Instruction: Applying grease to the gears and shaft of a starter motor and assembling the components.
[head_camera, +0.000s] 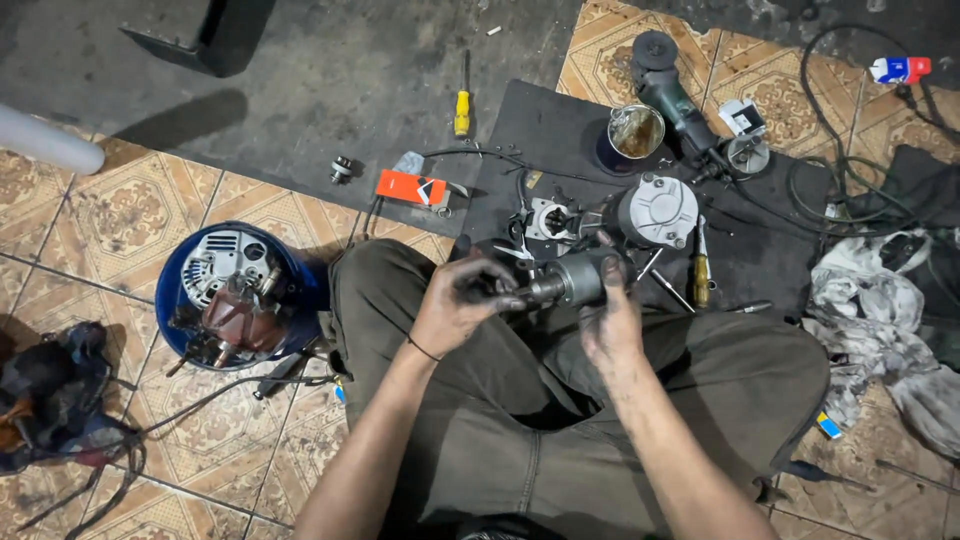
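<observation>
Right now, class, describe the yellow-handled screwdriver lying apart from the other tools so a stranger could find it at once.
Start at the black mat in front of the seated person. Just off its upper left corner, on the bare grey concrete, lies the screwdriver, pointing away. Its bright yellow handle and lone spot set it apart from the amber-handled screwdriver on the mat.

Both forearms bare, no sleeves showing; left hand & right hand w/o gloves, smeared w/ dark grease on fingers and backs. Thin dark band round the left wrist, no watch or rings visible. Trousers olive-drab, loose, creased at the knees, w/ a stitched seam down the middle & darker grubby patches on the thighs; feet hidden.
</observation>
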